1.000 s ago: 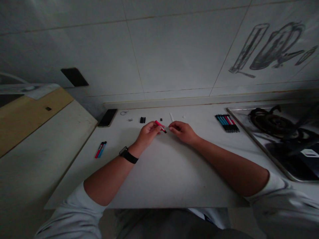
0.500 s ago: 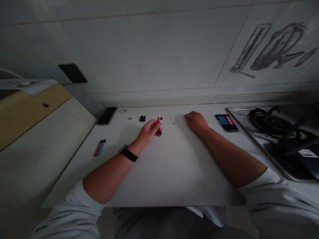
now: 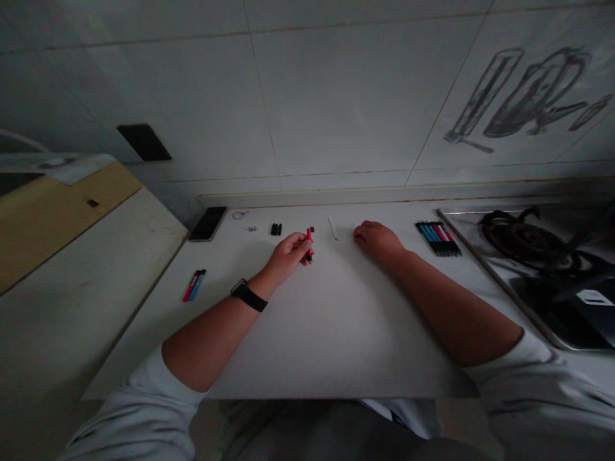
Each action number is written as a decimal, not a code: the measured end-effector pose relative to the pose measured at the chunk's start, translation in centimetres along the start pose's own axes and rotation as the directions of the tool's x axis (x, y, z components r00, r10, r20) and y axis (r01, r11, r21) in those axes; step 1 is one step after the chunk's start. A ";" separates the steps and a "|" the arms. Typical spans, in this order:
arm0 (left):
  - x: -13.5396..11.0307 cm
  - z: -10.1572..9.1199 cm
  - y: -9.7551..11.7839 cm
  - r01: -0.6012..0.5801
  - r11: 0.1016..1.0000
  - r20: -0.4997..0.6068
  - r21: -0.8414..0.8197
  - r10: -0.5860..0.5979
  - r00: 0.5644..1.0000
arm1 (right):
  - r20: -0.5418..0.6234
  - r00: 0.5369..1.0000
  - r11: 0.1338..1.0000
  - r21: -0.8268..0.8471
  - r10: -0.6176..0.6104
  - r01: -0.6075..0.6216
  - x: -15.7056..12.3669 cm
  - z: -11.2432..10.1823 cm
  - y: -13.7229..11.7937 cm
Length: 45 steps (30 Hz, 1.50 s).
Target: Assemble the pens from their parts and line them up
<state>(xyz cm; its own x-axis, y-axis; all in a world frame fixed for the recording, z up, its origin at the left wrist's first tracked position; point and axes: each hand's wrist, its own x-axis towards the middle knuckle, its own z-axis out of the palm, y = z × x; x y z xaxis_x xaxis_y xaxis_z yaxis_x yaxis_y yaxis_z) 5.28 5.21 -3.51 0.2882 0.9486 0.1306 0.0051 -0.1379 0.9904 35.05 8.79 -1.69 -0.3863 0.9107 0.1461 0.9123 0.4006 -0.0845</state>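
My left hand (image 3: pixel 289 253), a black watch on its wrist, pinches a red pen (image 3: pixel 309 237) upright, with a dark lower end. Just behind the pen lies a small black piece (image 3: pixel 312 229). A thin white stick, like a pen refill (image 3: pixel 333 228), rests on the table between my hands. My right hand (image 3: pixel 377 240) is on the table to the right of that stick, its fingers curled together; whatever they may hold is hidden. Close to those fingertips is a faint, small whitish thing (image 3: pixel 355 225), too small to name.
On the white table (image 3: pixel 327 333), left, are two black pieces (image 3: pixel 276 229), tiny silver bits (image 3: pixel 252 228), a ring-like item (image 3: pixel 239 215), a phone (image 3: pixel 208 224) and two pens (image 3: pixel 194 285). Several pens (image 3: pixel 438 238) lie right, beside the gas stove (image 3: pixel 523 256). A wall stands behind.
My right hand's fingers have curled in, and a small whitish thing now shows by their tips. My left hand still holds the red pen. The view has shifted slightly.
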 end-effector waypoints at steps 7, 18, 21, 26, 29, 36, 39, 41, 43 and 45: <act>-0.1 0.1 0.0 0.013 0.999 0.023 0.033 -0.013 1.000 | -0.046 0.993 0.990 0.085 -0.110 0.114 -0.3 0.1 -1.1; -0.3 0.4 0.5 0.031 0.994 0.040 0.106 -0.035 0.999 | -0.035 0.990 0.971 0.190 -0.140 0.144 -0.2 0.4 -0.5; -0.3 0.4 0.4 0.023 0.991 0.050 0.132 -0.030 0.998 | -0.044 0.987 0.967 0.197 -0.154 0.159 -0.2 0.6 -0.5; -0.4 0.2 0.0 -0.029 0.981 0.078 0.190 0.014 0.997 | -0.115 0.984 0.932 0.322 -0.138 0.168 -0.1 0.4 -1.4; -0.7 0.4 0.2 -0.080 0.961 0.104 0.266 0.054 0.993 | -0.178 0.983 0.850 0.510 -0.046 0.132 -0.1 0.1 -2.7; -1.5 1.0 1.1 -0.176 0.913 0.186 0.369 0.114 0.976 | -0.126 0.985 0.383 0.921 0.121 0.071 -0.5 -0.3 -6.5; -1.6 1.0 1.3 -0.201 0.892 0.206 0.405 0.125 0.971 | -0.071 0.986 0.171 0.984 0.152 0.045 -0.8 -0.5 -7.6; -1.6 1.0 1.4 -0.208 0.886 0.211 0.415 0.129 0.969 | -0.058 0.988 0.108 0.993 0.144 0.043 -0.9 -0.6 -8.1; -1.6 1.1 1.5 -0.208 0.885 0.209 0.416 0.130 0.969 | -0.050 0.990 0.078 0.996 0.136 0.039 -1.1 -0.6 -8.3; -1.7 1.2 1.7 -0.207 0.887 0.209 0.413 0.129 0.969 | -0.036 0.991 0.062 0.998 0.126 0.029 -1.2 -0.6 -8.5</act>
<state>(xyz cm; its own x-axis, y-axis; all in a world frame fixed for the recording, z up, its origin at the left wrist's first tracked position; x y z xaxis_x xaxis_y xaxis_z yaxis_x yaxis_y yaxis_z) 5.92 3.05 -2.13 0.4799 0.8423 0.2455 0.3403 -0.4366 0.8328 27.83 4.27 -0.59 -0.2636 0.9496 0.1700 -0.0902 0.1512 -0.9844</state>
